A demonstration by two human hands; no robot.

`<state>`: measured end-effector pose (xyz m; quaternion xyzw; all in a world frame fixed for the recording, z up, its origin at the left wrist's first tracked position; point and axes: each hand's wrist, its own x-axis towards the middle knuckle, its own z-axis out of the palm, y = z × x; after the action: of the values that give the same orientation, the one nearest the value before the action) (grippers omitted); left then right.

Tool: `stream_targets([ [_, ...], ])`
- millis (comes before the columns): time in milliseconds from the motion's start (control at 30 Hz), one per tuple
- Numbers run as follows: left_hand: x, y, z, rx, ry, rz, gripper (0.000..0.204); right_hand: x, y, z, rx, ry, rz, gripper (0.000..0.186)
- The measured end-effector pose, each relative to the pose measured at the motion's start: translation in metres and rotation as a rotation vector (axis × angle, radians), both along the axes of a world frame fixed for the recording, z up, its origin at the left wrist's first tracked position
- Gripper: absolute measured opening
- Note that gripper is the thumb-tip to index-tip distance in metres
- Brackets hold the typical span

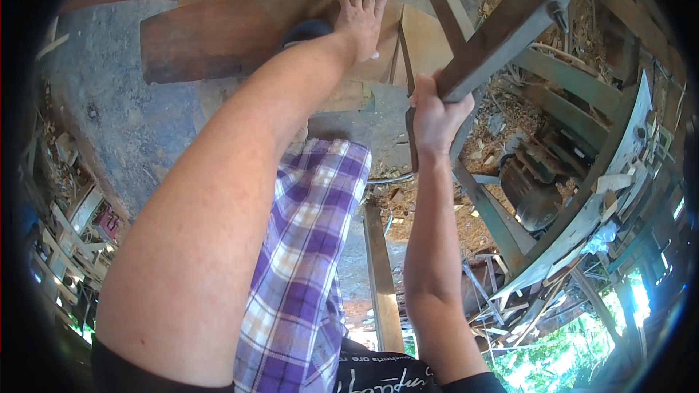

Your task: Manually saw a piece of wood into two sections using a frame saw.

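Observation:
My left hand (359, 23) reaches to the top middle with its fingers stretched and spread, over a broad reddish-brown wooden board (211, 40). It looks laid flat on the wood; the palm's contact is hidden. Right of it, my right hand (440, 113) is wrapped round the lower end of a long dark rectangular bar (502, 36). This bar tilts up to the right, and a metal bolt (558, 16) sticks out near its far end. A dark rounded thing (309, 30) shows partly behind my left forearm.
A pale curved wooden piece (440, 0) passes behind the bar. To the right, a dark motor (531, 189) sits inside a green frame (575, 76), among shavings and scraps. Purple plaid cloth (306, 240) covers my lap. A narrow timber (382, 276) lies beside it.

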<state>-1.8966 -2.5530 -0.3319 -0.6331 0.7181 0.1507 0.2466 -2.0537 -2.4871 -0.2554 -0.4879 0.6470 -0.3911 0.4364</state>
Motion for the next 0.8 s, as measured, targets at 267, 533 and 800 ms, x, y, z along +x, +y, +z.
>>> stream_targets([
  [267,0.0,0.001,0.002,-0.01,0.056,-0.016,0.114,-0.022,0.107,0.095,-0.036,0.061,0.128,0.009],
  [533,0.016,0.011,0.0,-0.069,0.194,0.019,0.111,-0.046,0.097,0.029,0.267,-0.137,-0.195,0.016],
  [800,-0.006,-0.012,0.008,-0.175,0.26,-0.256,0.083,-0.104,0.197,0.051,0.37,-0.199,-0.447,0.014],
])
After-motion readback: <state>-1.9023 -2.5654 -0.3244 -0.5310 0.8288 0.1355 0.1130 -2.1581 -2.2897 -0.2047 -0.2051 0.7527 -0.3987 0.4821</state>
